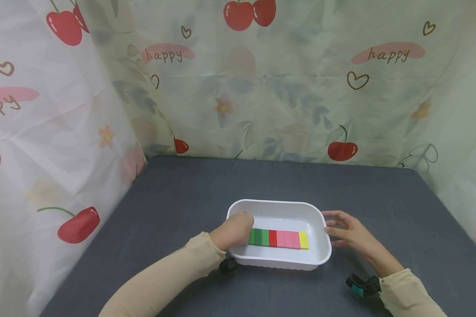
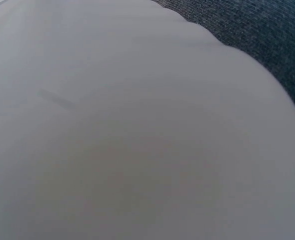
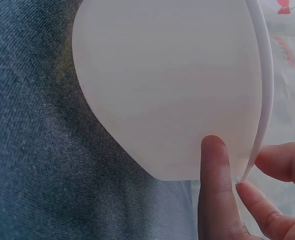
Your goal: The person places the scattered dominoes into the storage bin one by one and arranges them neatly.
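A white plastic tray [image 1: 317, 257] stands on the dark table, and a row of small flat coloured strips [image 1: 288, 240] lies in it: green at the left, then red, pink, and yellow at the right. My left hand [image 1: 236, 229] reaches over the tray's left rim with bent fingers, down at the green end of the row. Its fingertips are hidden, so I cannot tell whether they pinch a strip. At the tray's right end my right hand [image 1: 351, 233] has its fingers spread against the outer wall and rim; the right wrist view shows one straight finger [image 3: 217, 185] along the wall.
The dark cloth-covered table [image 1: 190, 185] extends around the tray. A patterned white curtain [image 1: 262, 101] hangs behind it and along the sides. Black wrist devices show under both wrists, the right one [image 1: 362, 285] with a teal patch. The tray's outer wall [image 2: 137, 125] fills the left wrist view.
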Demonstrator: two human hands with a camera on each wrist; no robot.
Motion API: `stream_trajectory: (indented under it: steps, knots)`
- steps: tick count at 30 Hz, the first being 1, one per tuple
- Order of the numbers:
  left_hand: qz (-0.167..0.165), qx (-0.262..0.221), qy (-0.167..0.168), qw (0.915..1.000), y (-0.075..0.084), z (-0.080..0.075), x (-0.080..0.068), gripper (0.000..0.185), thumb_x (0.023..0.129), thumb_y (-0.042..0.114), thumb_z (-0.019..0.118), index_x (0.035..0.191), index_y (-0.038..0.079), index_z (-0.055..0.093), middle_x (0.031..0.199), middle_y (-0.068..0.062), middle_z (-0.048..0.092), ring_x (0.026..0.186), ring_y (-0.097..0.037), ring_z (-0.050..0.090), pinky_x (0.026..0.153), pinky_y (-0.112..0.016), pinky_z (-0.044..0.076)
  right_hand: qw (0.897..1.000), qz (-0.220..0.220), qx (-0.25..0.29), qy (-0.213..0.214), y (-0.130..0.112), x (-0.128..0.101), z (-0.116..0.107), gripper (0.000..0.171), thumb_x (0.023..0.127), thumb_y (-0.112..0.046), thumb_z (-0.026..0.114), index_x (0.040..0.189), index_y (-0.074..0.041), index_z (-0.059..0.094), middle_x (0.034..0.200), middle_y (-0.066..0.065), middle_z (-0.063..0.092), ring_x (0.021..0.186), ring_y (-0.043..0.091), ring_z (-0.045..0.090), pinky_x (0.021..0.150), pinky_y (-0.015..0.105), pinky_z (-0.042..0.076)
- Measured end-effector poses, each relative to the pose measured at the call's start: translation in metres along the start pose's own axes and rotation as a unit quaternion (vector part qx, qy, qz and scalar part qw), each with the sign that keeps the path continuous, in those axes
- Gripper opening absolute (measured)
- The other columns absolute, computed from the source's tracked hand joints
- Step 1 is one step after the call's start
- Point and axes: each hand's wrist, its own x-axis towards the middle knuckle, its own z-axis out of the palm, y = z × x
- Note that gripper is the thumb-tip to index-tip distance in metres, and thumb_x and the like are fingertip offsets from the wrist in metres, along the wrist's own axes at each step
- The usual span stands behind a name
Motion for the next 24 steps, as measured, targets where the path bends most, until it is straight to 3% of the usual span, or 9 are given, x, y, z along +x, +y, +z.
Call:
stream_trajectory:
  steps: [17, 21, 24]
  knots:
    - [0.006, -0.011, 0.002, 0.9999, -0.002, -0.004, -0.002, 0.021, 0.066, 0.004, 0.076, 0.081, 0.006, 0.061, 0.074, -0.005, 0.059, 0.065, -0.015, 0.044, 0.069, -0.028, 0.050, 1.000, -0.004, -0.007, -0.003, -0.001, 0.000, 0.000, 0.063, 0.092, -0.021, 0.066, 0.142, 0.002, 0.036, 0.125, 0.026, 0.053, 0.104, 0.025, 0.059, 0.080, 0.047, 0.056]
    - [0.001, -0.056, 0.003, 0.9984, -0.005, -0.008, -0.005, 0.025, 0.067, 0.006, 0.078, 0.088, 0.004, 0.064, 0.080, -0.006, 0.063, 0.068, -0.015, 0.049, 0.071, -0.029, 0.051, 1.000, -0.004, -0.007, -0.003, 0.000, 0.000, 0.000, 0.063, 0.091, -0.021, 0.067, 0.142, 0.002, 0.036, 0.124, 0.025, 0.053, 0.103, 0.024, 0.060, 0.080, 0.047, 0.056]
    - [-0.016, -0.110, -0.006, 0.9938, -0.008, -0.017, -0.007, 0.034, 0.071, 0.010, 0.080, 0.102, 0.003, 0.068, 0.095, -0.006, 0.069, 0.077, -0.015, 0.057, 0.077, -0.031, 0.052, 1.000, -0.003, -0.007, -0.003, 0.000, 0.000, -0.001, 0.063, 0.091, -0.021, 0.067, 0.142, 0.001, 0.036, 0.124, 0.025, 0.053, 0.103, 0.024, 0.060, 0.080, 0.047, 0.056]
